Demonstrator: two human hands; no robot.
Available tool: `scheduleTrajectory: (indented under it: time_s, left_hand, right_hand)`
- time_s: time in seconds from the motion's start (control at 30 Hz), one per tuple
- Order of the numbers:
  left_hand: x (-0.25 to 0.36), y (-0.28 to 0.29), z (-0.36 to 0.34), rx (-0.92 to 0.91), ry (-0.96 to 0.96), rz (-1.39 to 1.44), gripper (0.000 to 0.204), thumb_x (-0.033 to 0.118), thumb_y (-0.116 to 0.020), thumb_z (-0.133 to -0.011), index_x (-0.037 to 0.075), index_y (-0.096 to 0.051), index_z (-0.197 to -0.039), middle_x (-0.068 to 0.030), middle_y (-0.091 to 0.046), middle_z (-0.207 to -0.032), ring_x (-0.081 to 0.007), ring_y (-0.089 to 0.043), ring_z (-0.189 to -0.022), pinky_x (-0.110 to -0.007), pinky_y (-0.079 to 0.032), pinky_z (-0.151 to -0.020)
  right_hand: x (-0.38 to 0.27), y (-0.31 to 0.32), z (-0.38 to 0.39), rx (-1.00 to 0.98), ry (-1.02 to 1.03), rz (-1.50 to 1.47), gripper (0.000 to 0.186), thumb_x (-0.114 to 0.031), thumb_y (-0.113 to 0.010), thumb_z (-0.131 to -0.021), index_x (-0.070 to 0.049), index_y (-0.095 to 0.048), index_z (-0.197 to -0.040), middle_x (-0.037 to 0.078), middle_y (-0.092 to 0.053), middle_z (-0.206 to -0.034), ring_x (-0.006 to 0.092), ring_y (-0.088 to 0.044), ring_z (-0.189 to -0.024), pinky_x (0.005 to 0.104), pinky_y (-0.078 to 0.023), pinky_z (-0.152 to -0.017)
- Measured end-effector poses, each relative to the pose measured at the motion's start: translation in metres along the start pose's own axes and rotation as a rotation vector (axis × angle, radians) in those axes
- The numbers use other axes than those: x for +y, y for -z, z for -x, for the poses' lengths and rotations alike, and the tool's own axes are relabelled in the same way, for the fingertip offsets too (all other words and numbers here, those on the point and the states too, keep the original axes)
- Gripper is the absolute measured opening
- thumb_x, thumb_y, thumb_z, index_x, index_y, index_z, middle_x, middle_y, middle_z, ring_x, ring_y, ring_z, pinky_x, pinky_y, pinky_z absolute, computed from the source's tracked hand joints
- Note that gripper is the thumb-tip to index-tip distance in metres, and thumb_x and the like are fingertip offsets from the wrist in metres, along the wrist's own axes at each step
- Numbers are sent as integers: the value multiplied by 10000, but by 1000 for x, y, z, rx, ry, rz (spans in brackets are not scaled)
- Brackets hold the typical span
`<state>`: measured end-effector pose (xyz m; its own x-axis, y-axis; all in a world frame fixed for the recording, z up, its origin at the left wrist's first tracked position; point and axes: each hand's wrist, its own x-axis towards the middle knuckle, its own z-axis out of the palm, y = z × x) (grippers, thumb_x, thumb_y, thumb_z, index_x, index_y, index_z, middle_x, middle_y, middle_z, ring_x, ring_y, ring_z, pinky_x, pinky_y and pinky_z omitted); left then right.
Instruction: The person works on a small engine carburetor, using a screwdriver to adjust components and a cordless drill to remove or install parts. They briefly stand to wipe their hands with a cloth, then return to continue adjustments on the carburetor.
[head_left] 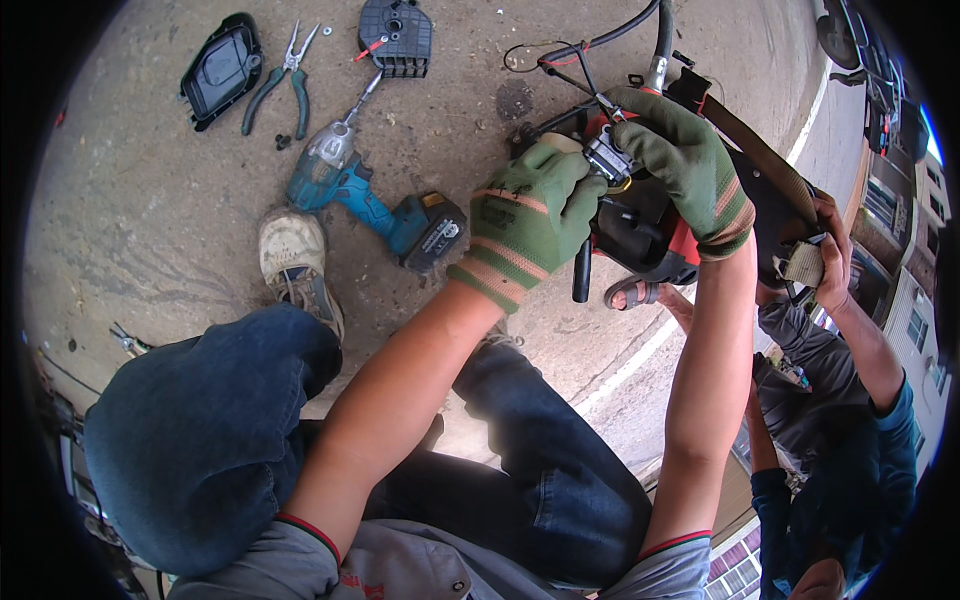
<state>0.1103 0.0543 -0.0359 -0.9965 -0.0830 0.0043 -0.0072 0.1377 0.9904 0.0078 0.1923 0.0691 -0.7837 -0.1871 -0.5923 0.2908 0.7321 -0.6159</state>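
Note:
Both my hands wear green knitted gloves with tan bands. Between them is a small silver metal carburetor (607,160) on a red and black engine (640,235). My left hand (530,210) grips it from the left with bent fingers. My right hand (685,160) is curled over its upper right side, fingertips against it. The gloves hide part of the carburetor and how it sits on the engine. A thin black cable (583,75) and a thicker black hose (664,35) run up from the engine.
Left on the concrete lie a teal cordless drill (350,190), green-handled pliers (288,80), a black cover (222,70) and a black plastic housing (397,35). At right, another person's hand (832,255) holds a strap (765,165) with a buckle. That person's sandaled foot (632,293) is beside the engine.

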Motion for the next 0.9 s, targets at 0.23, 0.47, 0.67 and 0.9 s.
scheduleTrajectory:
  time_s: [0.23, 0.47, 0.67, 0.9]
  left_hand:
    - [-2, 1, 0, -25, -18, 10, 133, 109, -745, -850, 7, -701, -921, -165, -656, -817, -342, -649, -709, -443, -508, -615]
    - [-1, -2, -2, 24, -60, 17, 105, 81, -746, -836, 6, -708, -898, -173, -656, -811, -344, -641, -665, -439, -494, -568]
    - [-2, -2, -3, 26, -75, 21, 102, 68, -742, -826, 0, -708, -894, -183, -663, -820, -369, -658, -717, -449, -503, -604]
    - [-8, 4, -3, -58, -77, 86, 118, 100, -728, -845, 12, -726, -924, -178, -679, -879, -368, -664, -755, -444, -525, -650]
  right_hand:
    - [2, 0, -2, -7, -3, 15, 451, -223, -694, -951, 39, -645, -1315, 87, -728, -986, 132, -668, -889, 287, -554, -806]
    - [-1, -3, -1, 6, -21, 31, 446, -220, -690, -964, 36, -641, -1327, 87, -725, -999, 129, -663, -889, 288, -550, -806]
    - [-7, -5, 1, -2, -92, -20, 426, -206, -678, -975, 34, -643, -1325, 87, -723, -999, 127, -658, -898, 284, -547, -806]
    - [5, -3, 0, 8, 34, 61, 429, -208, -698, -958, 8, -656, -1326, 99, -732, -1004, 143, -669, -896, 303, -555, -823]
